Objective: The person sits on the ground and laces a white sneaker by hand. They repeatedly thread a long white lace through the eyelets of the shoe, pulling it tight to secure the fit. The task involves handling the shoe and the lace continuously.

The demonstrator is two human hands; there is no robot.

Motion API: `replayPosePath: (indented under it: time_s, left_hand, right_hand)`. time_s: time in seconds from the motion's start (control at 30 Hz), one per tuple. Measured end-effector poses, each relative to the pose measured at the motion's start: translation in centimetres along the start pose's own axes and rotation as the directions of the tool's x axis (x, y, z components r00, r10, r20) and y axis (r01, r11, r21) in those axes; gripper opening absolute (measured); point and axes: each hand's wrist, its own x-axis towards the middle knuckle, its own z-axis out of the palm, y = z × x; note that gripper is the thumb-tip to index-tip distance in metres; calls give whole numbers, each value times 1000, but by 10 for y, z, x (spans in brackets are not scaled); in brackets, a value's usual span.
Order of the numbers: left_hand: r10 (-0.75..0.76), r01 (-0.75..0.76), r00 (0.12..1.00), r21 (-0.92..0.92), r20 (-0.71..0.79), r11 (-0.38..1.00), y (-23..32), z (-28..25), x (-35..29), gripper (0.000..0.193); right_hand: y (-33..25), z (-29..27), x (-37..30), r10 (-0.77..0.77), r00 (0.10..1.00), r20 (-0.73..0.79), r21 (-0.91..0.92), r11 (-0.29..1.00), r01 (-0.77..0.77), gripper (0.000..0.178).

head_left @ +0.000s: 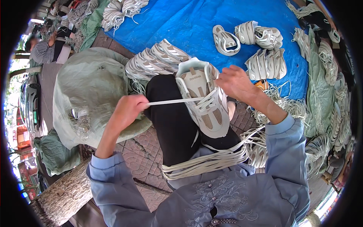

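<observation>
Outdoors, at far left, a dark car (32,102) is parked beyond patterned paving (141,151); a tree trunk (64,193) slants below. Next bulges a pale green sack (90,72). The left hand (128,108) pinches a white lace (174,101), stretched taut to a beige-and-white shoe upper (217,117) lying over black-trousered legs (166,117). Behind spreads a creased blue tarp (227,13). The right hand (234,81) is curled at the upper's right edge; I cannot tell what it grips. Rightward, loose laces (287,108) are heaped.

A grey-blue, long-sleeved top (261,189) has paler cuffs (281,125), floral embroidery (235,196) across its chest and beaded trim (224,221); the trousers (166,125) are black.
</observation>
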Motion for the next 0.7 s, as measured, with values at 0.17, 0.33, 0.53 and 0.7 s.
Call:
replayPosePath:
  time_s: [0.17, 0.33, 0.53, 0.7]
  left_hand:
    - [187, 102, 927, 698, -325, 708, -2, 5, -30, 5]
    - [168, -11, 847, 301, -504, 954, 34, 46, -24, 17]
    - [516, -372, 829, 475, -217, 797, 95, 106, -9, 44]
    - [576, -489, 817, 526, -3, 696, 119, 132, -2, 45]
  right_hand:
    - [12, -7, -9, 29, 998, -61, -198, 979, -41, 7]
    - [23, -10, -24, 534, 824, 189, -141, 845, -515, 2]
    - [22, 8, -22, 624, 603, 496, 844, -183, -505, 17]
    - [-10, 46, -16, 734, 619, 281, 956, -160, -244, 27]
